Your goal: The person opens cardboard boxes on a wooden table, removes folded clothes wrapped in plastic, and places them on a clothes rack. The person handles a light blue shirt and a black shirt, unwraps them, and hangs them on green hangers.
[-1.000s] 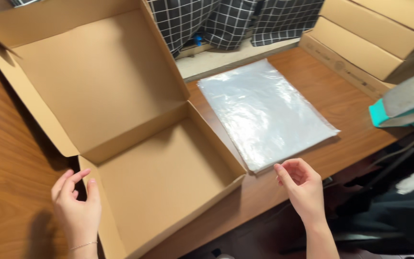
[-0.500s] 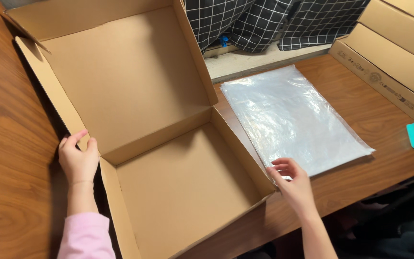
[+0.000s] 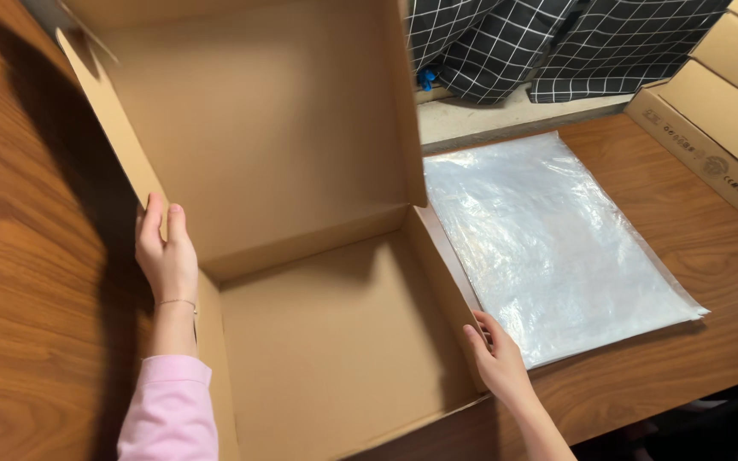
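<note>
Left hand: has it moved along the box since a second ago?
Yes. The left hand slid up the cardboard box wall from the front corner to the lid hinge.

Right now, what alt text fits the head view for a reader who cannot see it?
An open, empty cardboard box sits on a wooden table, the left hand at its left side flap and the right hand on its right wall. A clear plastic bag lies flat beside it.

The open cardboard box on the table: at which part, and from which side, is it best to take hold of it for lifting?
Probably the two low side walls of the cardboard box, from outside left and right. Left hand and right hand already rest there. The raised lid looks too floppy to carry it.
</note>
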